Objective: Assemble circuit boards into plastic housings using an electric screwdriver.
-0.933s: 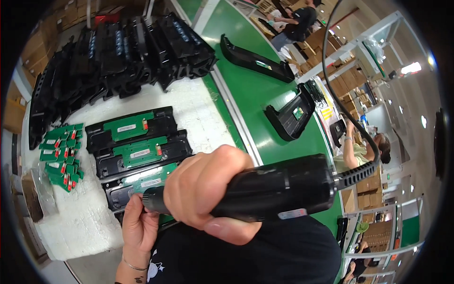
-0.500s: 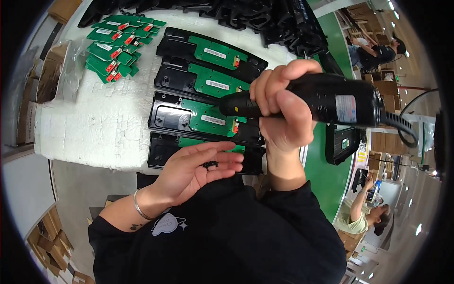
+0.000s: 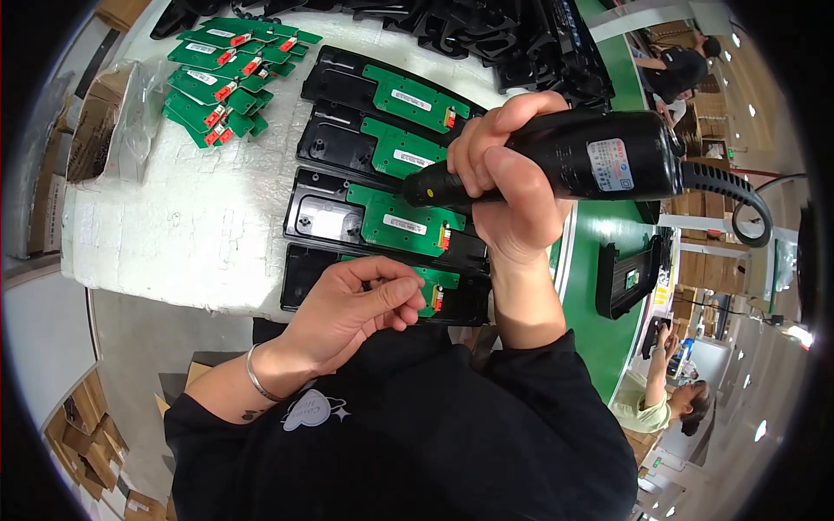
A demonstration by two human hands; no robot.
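Note:
My right hand [image 3: 514, 178] grips a black corded electric screwdriver [image 3: 565, 154], held nearly level. Its nose reaches the upper edge of a green circuit board [image 3: 382, 224], the third one down in a column of black plastic housings [image 3: 317, 215]. Whether the bit touches a screw is hidden. My left hand [image 3: 352, 314] is curled, thumb pressed toward the fingertips, over the nearest housing and its circuit board [image 3: 445, 280]. The small black screws seen earlier in that palm are now hidden by the fingers. Each visible board carries a white label and a red-and-white connector.
Loose green circuit boards [image 3: 204, 82] lie piled at the far left of the white foam surface [image 3: 200, 252]. Black plastic parts [image 3: 452, 35] are heaped along the back. A cardboard box [image 3: 97, 130] stands left; another black housing [image 3: 627, 278] rests on the green table at right. Other people work farther right.
My left hand has curled from an open palm showing screws into a closed pinch. The screwdriver has shifted slightly left and away from me, its nose still at the third board.

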